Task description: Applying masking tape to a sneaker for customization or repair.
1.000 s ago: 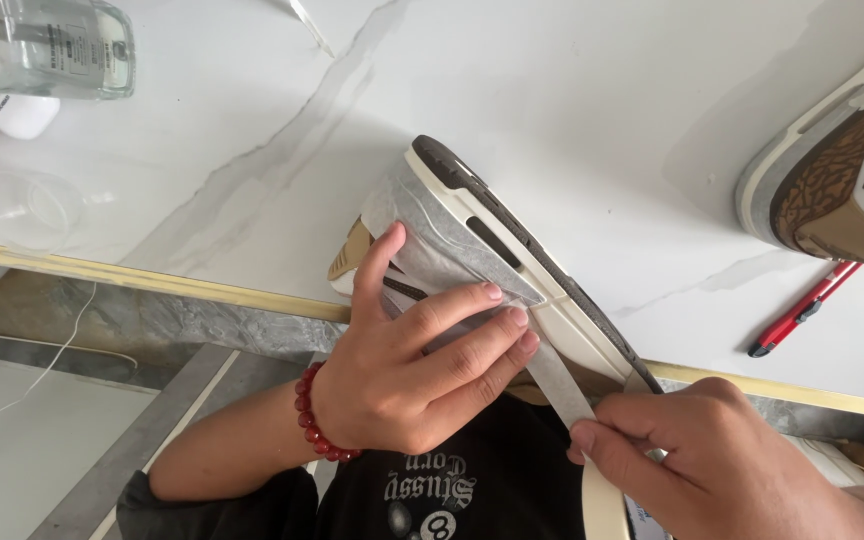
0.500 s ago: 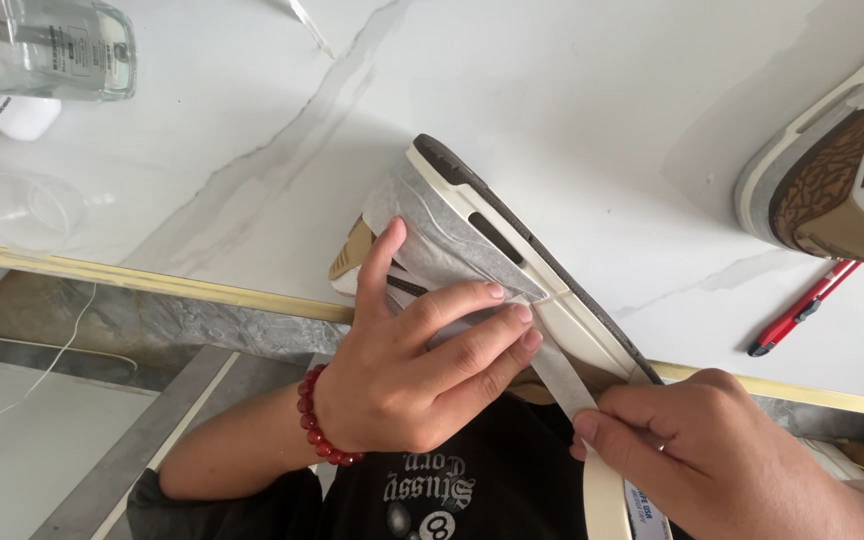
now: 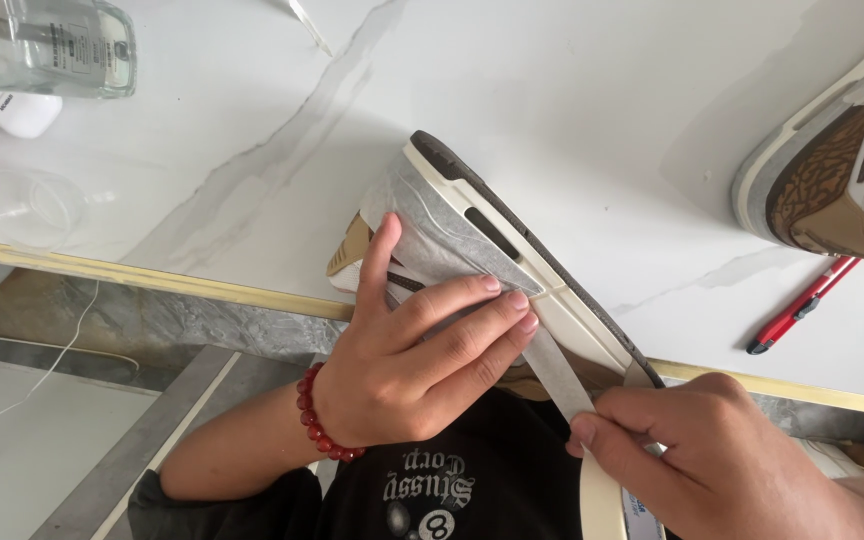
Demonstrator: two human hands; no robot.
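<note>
A person's left hand (image 3: 407, 360) presses flat, fingers spread, on masking tape (image 3: 452, 235) wrapped along the sole edge of a sneaker (image 3: 512, 270) lying on its side at the white counter (image 3: 552, 110) edge. Just right of it, the right hand (image 3: 712, 455) has its grip pinched on the tape strip (image 3: 557, 365), pulled taut. A red pen (image 3: 802, 305) lies well beyond.
</note>
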